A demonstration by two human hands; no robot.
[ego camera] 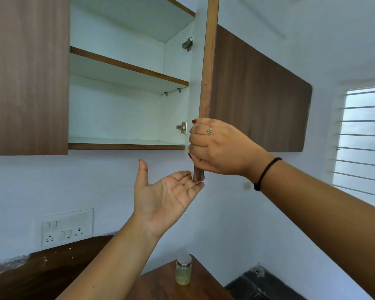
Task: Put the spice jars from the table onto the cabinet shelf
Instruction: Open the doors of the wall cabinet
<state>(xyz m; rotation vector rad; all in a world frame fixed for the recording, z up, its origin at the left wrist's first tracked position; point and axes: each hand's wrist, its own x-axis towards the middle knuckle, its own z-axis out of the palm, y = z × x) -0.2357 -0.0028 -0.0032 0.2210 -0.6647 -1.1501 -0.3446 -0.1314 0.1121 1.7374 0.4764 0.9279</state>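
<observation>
The wall cabinet stands open, its brown door (pixel 208 61) swung out edge-on toward me. My right hand (pixel 217 146) grips the door's lower edge, fingers curled round it. Palm up, my left hand (pixel 165 195) is held open just below, its fingertips touching the door's bottom corner. Inside, the white bottom shelf (pixel 126 144) and the middle shelf (pixel 128 70) hold nothing. One clear spice jar (pixel 183 270) with a silver lid and pale green contents stands on the wooden table (pixel 160 284) below.
A closed brown cabinet door (pixel 26 74) is at the left and another (pixel 260 94) at the right. A switch and socket plate (pixel 65 228) sits on the wall. A louvred window (pixel 364 139) is at the right, a dark counter (pixel 258 284) below it.
</observation>
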